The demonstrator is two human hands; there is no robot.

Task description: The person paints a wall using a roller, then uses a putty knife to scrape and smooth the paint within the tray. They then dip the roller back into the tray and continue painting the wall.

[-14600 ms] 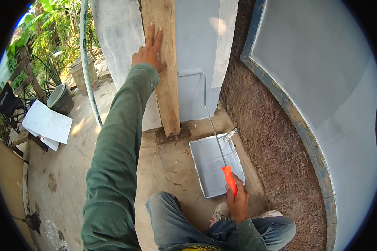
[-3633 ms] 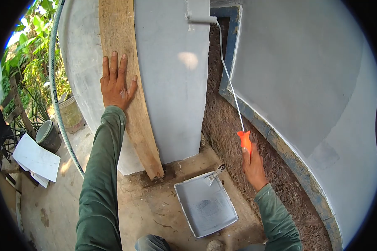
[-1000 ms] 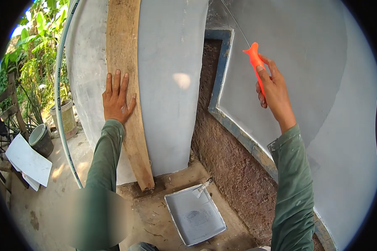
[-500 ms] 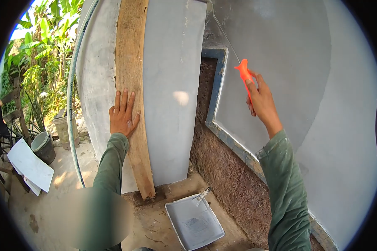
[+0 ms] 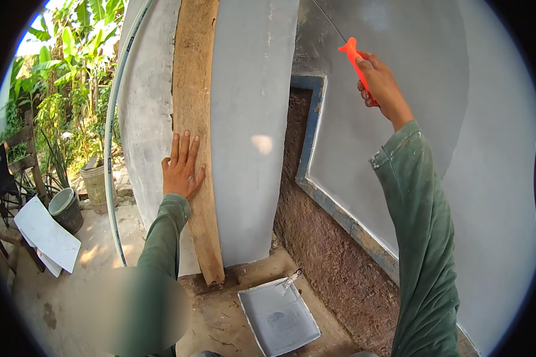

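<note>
My right hand [image 5: 387,88] grips the orange handle of a paint roller [image 5: 352,52], raised in front of the grey wall [image 5: 393,137]. The roller's thin wire frame runs up out of view, so its head is hidden. My left hand [image 5: 183,168] lies flat with fingers spread on an upright wooden plank [image 5: 192,77], which leans against a grey pillar [image 5: 248,113]. Below, on the ground, sits a paint tray [image 5: 279,318] with grey paint in it and a paint-smeared brush or tool across its far corner.
A blue-grey painted ledge [image 5: 345,220] edges the wall above rough brown stonework [image 5: 333,262]. At left hangs a pale hose [image 5: 109,149]. Beyond it are a bucket [image 5: 66,209], white sheets [image 5: 47,232], a dark chair [image 5: 9,178] and plants [image 5: 71,71].
My right hand has moved up and slightly right with the paint roller. The left hand stays on the plank; the view has shifted slightly.
</note>
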